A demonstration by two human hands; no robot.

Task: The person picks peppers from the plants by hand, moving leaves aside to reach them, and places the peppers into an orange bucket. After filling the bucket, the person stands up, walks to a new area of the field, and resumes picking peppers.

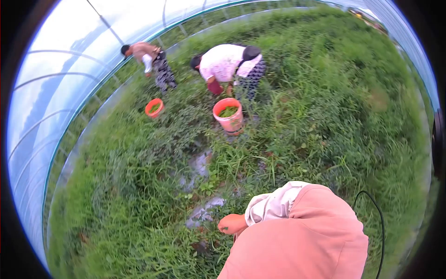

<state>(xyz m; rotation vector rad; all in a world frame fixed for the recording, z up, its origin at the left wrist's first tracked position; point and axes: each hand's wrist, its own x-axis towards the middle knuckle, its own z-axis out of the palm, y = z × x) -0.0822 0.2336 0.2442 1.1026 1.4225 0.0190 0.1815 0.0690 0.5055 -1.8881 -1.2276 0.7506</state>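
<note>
My right hand (pixel 231 224) comes out of a pale, loose sleeve (pixel 274 204) and is low over the leafy green plants (pixel 195 246). It looks rounded and closed, with a small green bit at its front edge. Its fingertips are turned out of sight, so anything inside them is hidden. Pink cloth (pixel 297 242) of my clothing fills the lower right of the head view. Just left of the hand, a patch of greyish ground sheet (pixel 204 211) shows between the leaves. My left hand is out of the picture.
Ahead, a bent-over person (pixel 227 63) works beside a pink bucket (pixel 231 122) containing green produce. Further left, another person (pixel 151 63) leans near an orange bucket (pixel 154 108). Plastic greenhouse walls (pixel 60 97) curve along the left. A black cable (pixel 382 223) hangs at right.
</note>
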